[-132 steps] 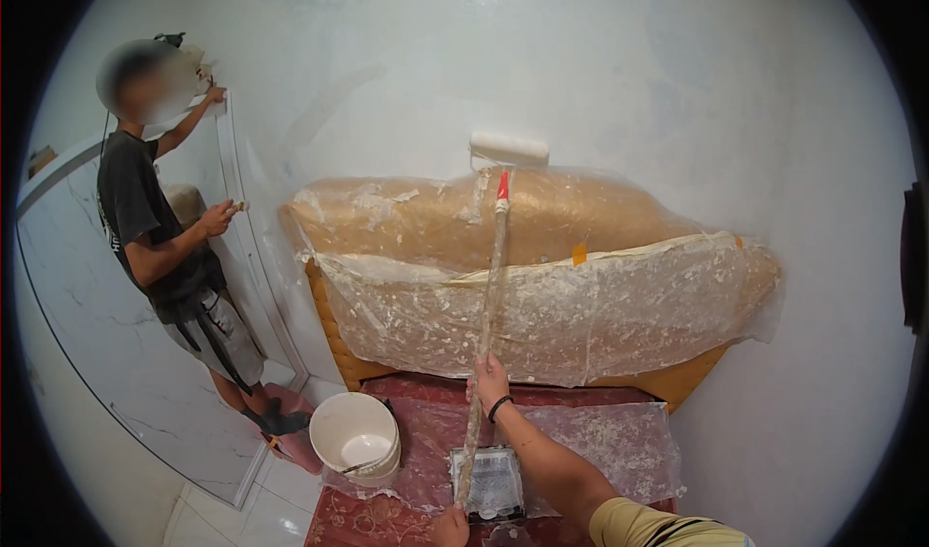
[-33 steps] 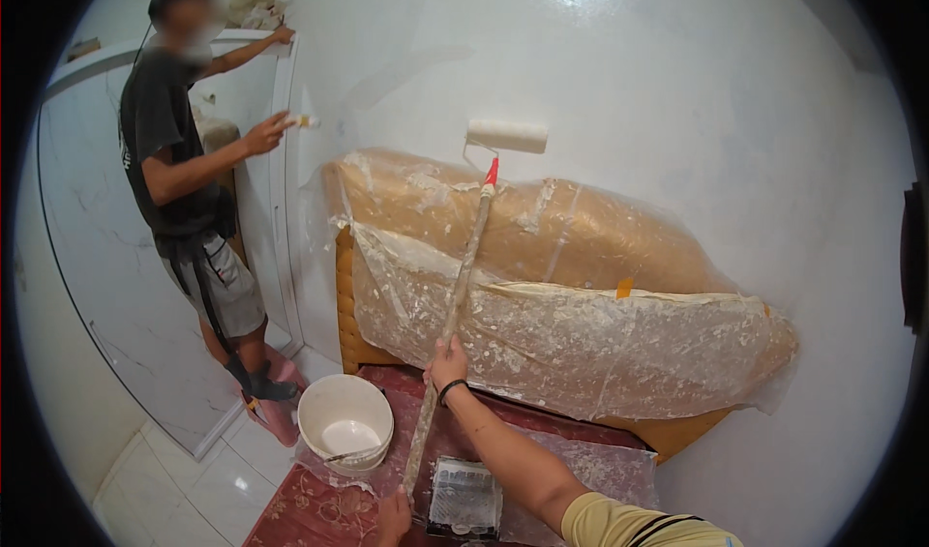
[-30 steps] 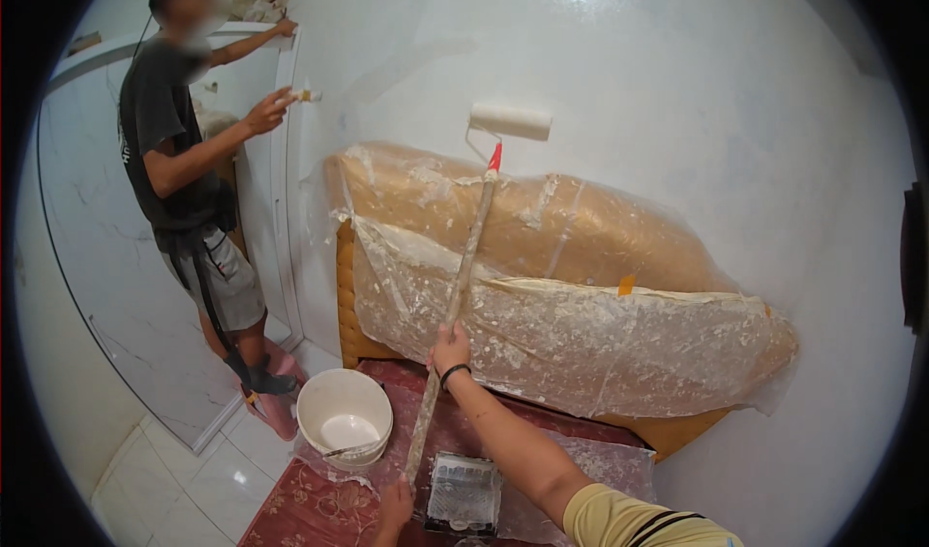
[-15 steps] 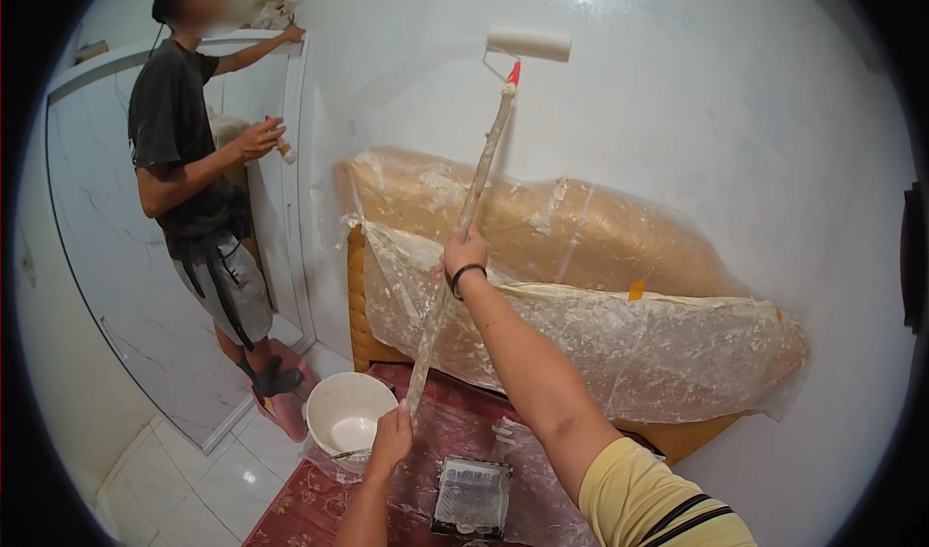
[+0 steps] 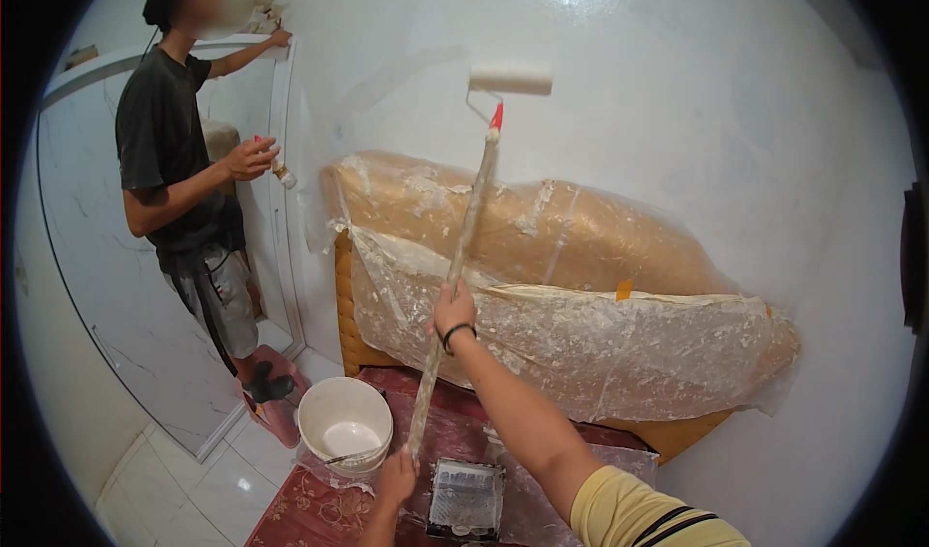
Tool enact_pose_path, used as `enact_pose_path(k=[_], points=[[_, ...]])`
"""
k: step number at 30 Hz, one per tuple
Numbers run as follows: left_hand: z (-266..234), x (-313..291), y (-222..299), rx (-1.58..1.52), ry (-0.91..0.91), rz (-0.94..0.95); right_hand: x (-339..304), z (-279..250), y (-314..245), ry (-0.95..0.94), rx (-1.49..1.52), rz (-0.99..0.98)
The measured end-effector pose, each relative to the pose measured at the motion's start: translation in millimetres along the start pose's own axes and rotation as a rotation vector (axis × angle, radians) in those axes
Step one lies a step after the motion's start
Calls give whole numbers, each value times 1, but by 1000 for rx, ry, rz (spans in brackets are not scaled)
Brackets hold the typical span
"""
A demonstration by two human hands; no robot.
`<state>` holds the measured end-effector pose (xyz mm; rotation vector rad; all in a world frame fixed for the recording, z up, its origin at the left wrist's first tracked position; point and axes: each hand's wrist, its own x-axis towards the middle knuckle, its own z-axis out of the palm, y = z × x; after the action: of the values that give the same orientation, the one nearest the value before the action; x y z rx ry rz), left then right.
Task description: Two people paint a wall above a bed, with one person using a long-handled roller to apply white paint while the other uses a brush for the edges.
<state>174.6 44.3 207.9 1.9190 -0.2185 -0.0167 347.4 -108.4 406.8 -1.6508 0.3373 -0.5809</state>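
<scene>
Evidently, the step in hand is rolling the far wall (image 5: 668,112): the paint roller (image 5: 511,82) sits almost level above the headboard (image 5: 347,305), seemingly against the wall, though contact is hard to confirm. The person's 2 hands grasp its long pole (image 5: 474,213), the right hand (image 5: 453,307) partway up and the left hand (image 5: 397,476) near the lower end. Probably, a further stroke calls for firm grips, even pressure and keeping the roller clear of the loose plastic sheet (image 5: 542,334). The paint tray (image 5: 465,499) lies near, right of the bucket (image 5: 327,404).

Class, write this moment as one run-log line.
left hand: grips pole low; right hand: grips pole higher; roller: at white wall; bucket: left of tray
</scene>
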Motion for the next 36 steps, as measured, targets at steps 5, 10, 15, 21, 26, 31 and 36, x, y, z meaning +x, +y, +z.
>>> enact_pose_path(k=[5,10,15,21,26,31,36], points=[[2,-52,-49,42,-43,-67,-47,-2,58,-18,-27,108],[5,-83,-96,96,-87,-142,-74,1,84,-17,29,178],[-1,-53,-68,251,48,-51,-48,2,63,-89,29,137],[-11,25,2,107,81,87,17,7,-23,-35,-12,44],[-2,63,54,-27,49,39,48,-4,-88,5,26,-2],[16,60,51,-3,83,101,50,-13,-78,13,28,-84],[29,16,-6,-14,107,94,13,-18,-19,-22,-76,10]])
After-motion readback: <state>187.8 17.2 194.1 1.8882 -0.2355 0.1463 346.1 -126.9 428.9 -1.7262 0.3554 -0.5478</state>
